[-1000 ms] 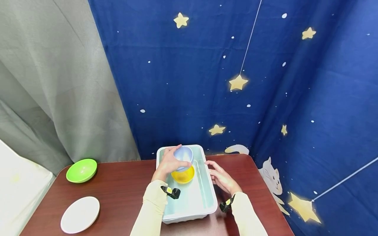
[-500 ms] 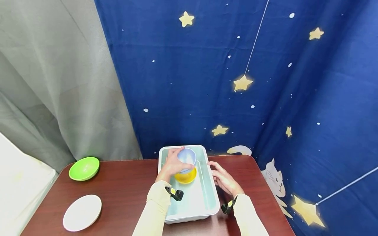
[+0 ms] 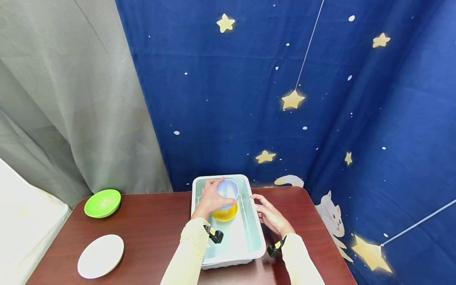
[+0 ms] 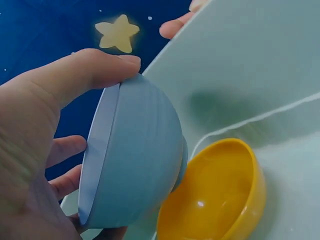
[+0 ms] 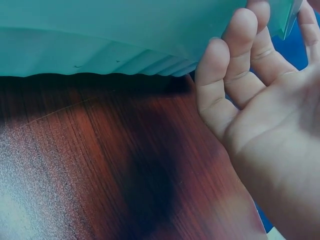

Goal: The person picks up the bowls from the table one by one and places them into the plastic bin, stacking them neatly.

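Note:
In my left hand [image 3: 211, 198] I hold a light blue bowl [image 3: 228, 191] over a pale green plastic tub [image 3: 236, 241]. The left wrist view shows my thumb on its rim and other fingers at the far side, the bowl tipped sideways. Below it, a yellow bowl [image 4: 215, 190] lies in the tub. The blue bowl's foot overlaps the yellow bowl's edge; whether they touch I cannot tell. My right hand [image 3: 271, 215] is against the tub's right side, its loosely bent fingers [image 5: 212, 65] by the outer wall and fingertips near the rim.
The tub stands on a dark red-brown wooden table [image 3: 153, 229]. To the left are a green bowl [image 3: 102, 203] at the back edge and a white plate [image 3: 101, 256] nearer the front. A blue star-patterned curtain [image 3: 221, 99] hangs behind.
The blue bowl and my left hand have shifted slightly lower over the yellow bowl, covering more of it. The head view has swung a little left. My right hand stays at the tub's side.

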`<state>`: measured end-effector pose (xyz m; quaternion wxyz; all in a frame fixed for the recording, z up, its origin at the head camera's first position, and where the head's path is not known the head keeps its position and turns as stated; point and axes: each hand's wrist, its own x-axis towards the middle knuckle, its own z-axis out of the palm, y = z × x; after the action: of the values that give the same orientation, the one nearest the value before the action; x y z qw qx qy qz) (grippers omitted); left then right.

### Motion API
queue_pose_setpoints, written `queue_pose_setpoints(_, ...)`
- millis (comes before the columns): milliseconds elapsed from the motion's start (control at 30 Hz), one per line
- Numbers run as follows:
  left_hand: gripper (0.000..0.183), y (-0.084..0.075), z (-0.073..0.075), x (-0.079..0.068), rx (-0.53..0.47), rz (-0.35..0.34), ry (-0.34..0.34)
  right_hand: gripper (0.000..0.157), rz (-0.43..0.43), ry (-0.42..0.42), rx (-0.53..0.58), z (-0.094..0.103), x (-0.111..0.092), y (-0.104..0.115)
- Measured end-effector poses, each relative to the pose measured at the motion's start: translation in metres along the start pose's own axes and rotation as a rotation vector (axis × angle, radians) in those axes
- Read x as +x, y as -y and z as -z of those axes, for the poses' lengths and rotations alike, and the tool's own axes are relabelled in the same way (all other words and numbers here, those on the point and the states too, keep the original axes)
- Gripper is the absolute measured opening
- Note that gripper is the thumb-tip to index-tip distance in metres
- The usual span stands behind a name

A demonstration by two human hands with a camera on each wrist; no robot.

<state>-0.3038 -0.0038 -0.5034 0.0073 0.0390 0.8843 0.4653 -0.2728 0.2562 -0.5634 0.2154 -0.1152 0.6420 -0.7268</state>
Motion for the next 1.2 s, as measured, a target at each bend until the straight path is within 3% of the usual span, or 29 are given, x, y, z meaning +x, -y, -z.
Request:
queue_pose_setpoints(367, 0.097, 0.003, -0.005, 0.001, -0.015, 0.006, -0.002, 0.049, -0.002, 0.002, 0.02, 0.0, 0.0, -0.002)
queue_pose_setpoints(767, 0.101, 0.005, -0.004, -0.001, 0.09, 0.055, 0.037, 0.045, -0.003, -0.005, 0.047, -0.003, 0.005, -0.005)
queue_pose_setpoints(1200, 0.097, 0.005, -0.013, -0.002, 0.161, 0.024, 0.071, 0.05, 0.015, 0.0, 0.058, -0.005, 0.0, -0.002)
